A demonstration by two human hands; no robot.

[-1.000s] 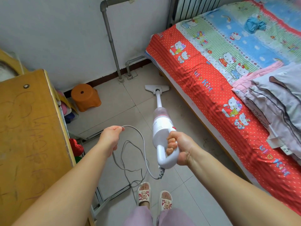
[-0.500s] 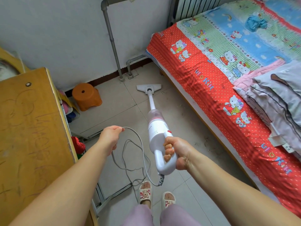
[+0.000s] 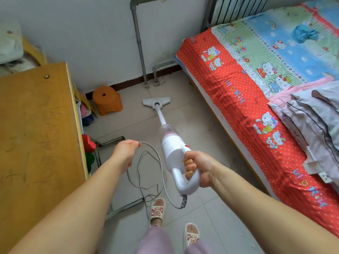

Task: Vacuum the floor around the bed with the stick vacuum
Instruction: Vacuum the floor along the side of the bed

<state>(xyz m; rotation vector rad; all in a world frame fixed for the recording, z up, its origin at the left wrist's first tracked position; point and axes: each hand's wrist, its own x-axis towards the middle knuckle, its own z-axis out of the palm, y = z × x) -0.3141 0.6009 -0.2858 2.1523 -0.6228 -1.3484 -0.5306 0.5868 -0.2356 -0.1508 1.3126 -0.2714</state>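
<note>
Right hand (image 3: 200,167) grips the vacuum (image 3: 172,147), left hand (image 3: 126,153) pinches its cord (image 3: 156,156); nozzle (image 3: 156,102) at 12 o'clock, floor (image 3: 192,129) by the bed (image 3: 238,85) seemingly mostly undone.

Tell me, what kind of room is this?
Most likely a small bedroom. A bed with a red cartoon-cat sheet fills the right side, folded grey and pink bedding lies on it, and a scratched yellow wooden desk stands at the left by a tiled floor.

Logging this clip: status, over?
Right hand grips stick vacuum; left hand holds cord. Head on floor. Orange stool nearby.
</note>
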